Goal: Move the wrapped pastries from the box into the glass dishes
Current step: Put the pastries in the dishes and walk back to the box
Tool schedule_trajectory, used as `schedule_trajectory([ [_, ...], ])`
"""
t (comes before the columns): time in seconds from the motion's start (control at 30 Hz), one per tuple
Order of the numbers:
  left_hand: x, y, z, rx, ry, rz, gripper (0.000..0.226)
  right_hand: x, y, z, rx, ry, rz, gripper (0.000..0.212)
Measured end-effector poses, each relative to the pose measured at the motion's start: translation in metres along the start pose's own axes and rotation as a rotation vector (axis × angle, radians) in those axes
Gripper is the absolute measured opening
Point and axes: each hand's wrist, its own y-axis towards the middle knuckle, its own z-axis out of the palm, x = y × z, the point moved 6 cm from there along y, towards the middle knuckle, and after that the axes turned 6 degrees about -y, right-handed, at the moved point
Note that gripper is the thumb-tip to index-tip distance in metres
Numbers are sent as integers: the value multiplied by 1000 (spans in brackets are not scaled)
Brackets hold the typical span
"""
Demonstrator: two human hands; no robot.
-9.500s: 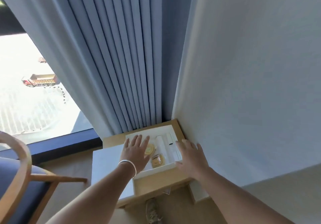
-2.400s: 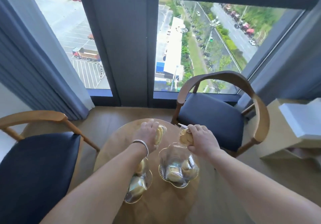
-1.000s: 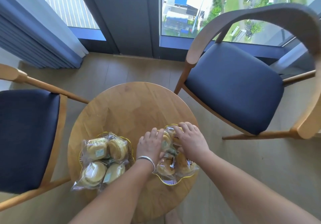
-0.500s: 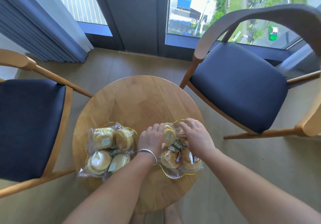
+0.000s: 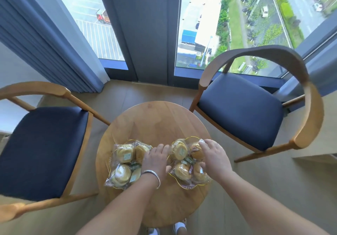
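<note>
Head view: round tabletop (image 5: 156, 118) carries two dishes (image 5: 189, 186) of wrapped pastries (image 5: 179, 150). Left hand (image 5: 155, 159) lies between the dishes, fingers straight and together. Right hand (image 5: 216, 157) rests on the right dish's pastries, fingers relaxed, slightly apart. Chairs (image 5: 240, 107) flank the tabletop; window (image 5: 228, 16) and curtain (image 5: 36, 39) beyond.

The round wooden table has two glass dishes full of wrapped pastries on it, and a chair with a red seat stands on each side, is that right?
Not quite. The head view shows the round wooden table with two glass dishes, left and right, full of wrapped pastries, and a chair on each side, but the seats are dark navy blue, left and right, not red.
</note>
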Motion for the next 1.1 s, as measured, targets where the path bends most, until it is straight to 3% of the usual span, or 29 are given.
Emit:
schedule_trajectory([
  [0.27, -3, -17, -17, 4, 17, 20, 75, 7, -24, -15, -14, -8, 51, 73],
  [0.67, -12, -19, 16, 81, 8, 33, 74, -1, -38, 8, 49, -14, 113, 69],
  [0.83, 6, 3, 37, 131, -368, -240, 90, -14, -22, 25, 78, 71, 182, 73],
  [1.1, 8, 45, 81, 187, -635, -342, 93, -22, 22, 67, 203, 159, 142, 74],
])
